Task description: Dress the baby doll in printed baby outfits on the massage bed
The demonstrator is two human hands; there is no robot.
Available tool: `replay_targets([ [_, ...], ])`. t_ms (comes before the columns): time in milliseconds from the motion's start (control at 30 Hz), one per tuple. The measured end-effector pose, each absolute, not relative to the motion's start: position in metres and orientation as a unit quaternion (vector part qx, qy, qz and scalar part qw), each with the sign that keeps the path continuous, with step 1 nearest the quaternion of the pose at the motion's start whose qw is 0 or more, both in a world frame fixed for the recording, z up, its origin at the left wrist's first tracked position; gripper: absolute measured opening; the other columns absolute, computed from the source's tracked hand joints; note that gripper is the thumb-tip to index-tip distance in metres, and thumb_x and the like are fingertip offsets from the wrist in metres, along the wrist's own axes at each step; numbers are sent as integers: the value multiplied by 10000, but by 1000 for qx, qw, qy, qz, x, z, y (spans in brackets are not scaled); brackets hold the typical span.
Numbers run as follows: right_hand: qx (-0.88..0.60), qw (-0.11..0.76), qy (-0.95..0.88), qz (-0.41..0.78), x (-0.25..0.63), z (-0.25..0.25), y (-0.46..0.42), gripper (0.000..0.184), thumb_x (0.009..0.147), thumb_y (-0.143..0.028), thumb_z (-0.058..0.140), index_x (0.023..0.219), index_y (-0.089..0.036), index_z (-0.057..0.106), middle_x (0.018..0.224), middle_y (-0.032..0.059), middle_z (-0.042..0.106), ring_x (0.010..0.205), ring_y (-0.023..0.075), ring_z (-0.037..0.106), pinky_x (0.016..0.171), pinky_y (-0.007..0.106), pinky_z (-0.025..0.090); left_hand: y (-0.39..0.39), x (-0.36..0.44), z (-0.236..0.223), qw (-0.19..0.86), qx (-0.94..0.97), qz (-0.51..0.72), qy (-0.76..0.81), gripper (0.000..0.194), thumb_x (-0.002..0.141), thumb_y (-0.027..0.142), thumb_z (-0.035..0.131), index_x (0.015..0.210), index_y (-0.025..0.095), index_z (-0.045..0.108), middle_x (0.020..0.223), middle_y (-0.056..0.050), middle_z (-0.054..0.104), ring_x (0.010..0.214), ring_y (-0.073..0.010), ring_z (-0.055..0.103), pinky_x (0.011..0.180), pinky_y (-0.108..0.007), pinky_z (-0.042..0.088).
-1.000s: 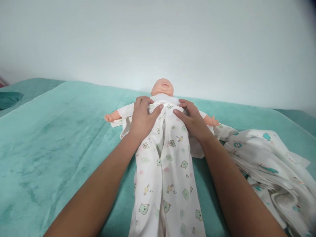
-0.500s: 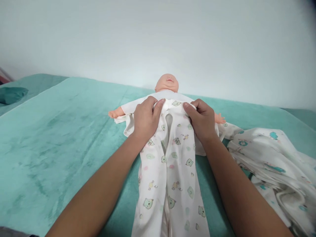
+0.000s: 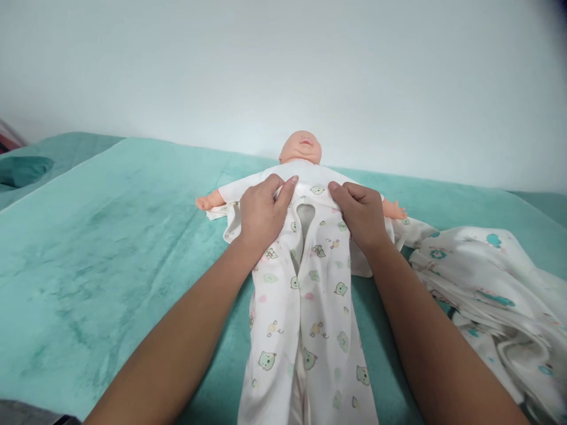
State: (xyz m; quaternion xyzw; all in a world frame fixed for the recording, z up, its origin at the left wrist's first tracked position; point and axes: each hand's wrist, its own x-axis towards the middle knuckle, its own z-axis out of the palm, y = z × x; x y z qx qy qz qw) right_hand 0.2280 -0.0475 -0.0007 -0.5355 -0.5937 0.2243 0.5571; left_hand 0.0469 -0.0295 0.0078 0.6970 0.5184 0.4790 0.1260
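A baby doll point(image 3: 301, 147) lies on its back with both arms stretched out sideways, its body under a plain white top. Over its lower body are white baby pants point(image 3: 323, 289) printed with green bears, with an open slit at the crotch. My left hand point(image 3: 266, 209) grips the waistband on the left, thumb on top. On the opposite side my right hand point(image 3: 361, 212) pinches the waistband in the same way. Between the two hands the band lies across the doll's belly. The doll's legs are hidden, and the pants' lower ends run out of view.
A heap of white printed baby clothes point(image 3: 491, 283) lies at the right, close to my right forearm. Everything rests on a teal plush cover point(image 3: 110, 265). Behind the doll's head rises a pale wall point(image 3: 283, 71). A dark teal fold point(image 3: 24, 170) is at the far left.
The slit below the waistband has spread wider and rounder at its top. Both hands keep their hold in nearly the same place. The whole view has shifted slightly.
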Motion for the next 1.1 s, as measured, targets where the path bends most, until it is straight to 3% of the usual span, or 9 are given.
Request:
replay_targets([
  [867,-532,546,-603,235,230,1,-46,510,862,-376,613,577,-211,224,585,-43,208,571,101,207,528,292,196,-32,48,9,129,693,478,524,447,961,467,458,600,209,401,518,36,375,532,-123,359,562,-291,302],
  [1100,-536,532,-608,243,231,1,-47,514,871,-394,613,568,-212,240,578,-45,234,559,101,238,524,287,208,-31,48,10,139,698,466,526,442,961,471,451,606,209,417,535,28,426,546,-131,399,569,-293,312],
])
